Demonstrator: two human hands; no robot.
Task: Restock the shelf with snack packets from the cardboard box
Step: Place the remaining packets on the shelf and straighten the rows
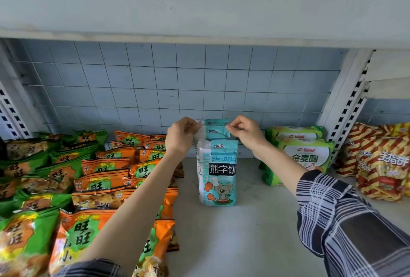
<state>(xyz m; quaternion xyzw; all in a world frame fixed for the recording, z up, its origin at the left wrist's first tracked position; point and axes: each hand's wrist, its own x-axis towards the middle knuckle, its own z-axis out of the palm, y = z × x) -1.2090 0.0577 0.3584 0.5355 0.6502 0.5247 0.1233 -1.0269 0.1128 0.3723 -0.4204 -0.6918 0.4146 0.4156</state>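
The shelf (244, 232) lies bare at centre front, hemmed by orange and green packets (99, 179) on the left and green-white packets (304, 154) on the right. Three teal packets (218, 177) stand in file mid-shelf. The left hand (182, 134) and right hand (246, 132) each pinch a top corner of the rearmost packet (216, 122).

I see glossy plastic packets (217, 172), matt painted metal shelf (244, 232), smooth tiles (155, 81) behind, checked cloth sleeve (343, 210).
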